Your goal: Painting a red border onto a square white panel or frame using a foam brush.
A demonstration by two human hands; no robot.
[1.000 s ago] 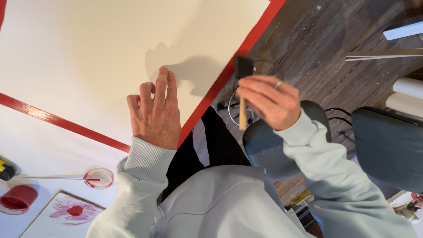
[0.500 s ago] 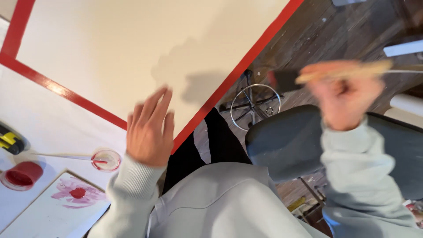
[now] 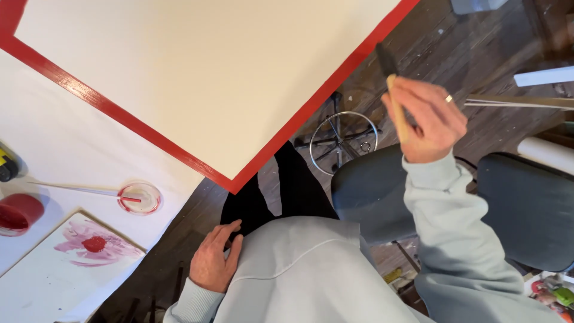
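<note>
Close in, the left hand (image 3: 216,261) rests loosely open against the pale sweatshirt (image 3: 299,275). Farther out, the right hand (image 3: 427,119) is clamped around a wooden-handled foam brush (image 3: 391,84), raised off the corner of the cream, red-edged board (image 3: 209,66).

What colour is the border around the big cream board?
Red, on the board's border; head view shows it best.
</note>
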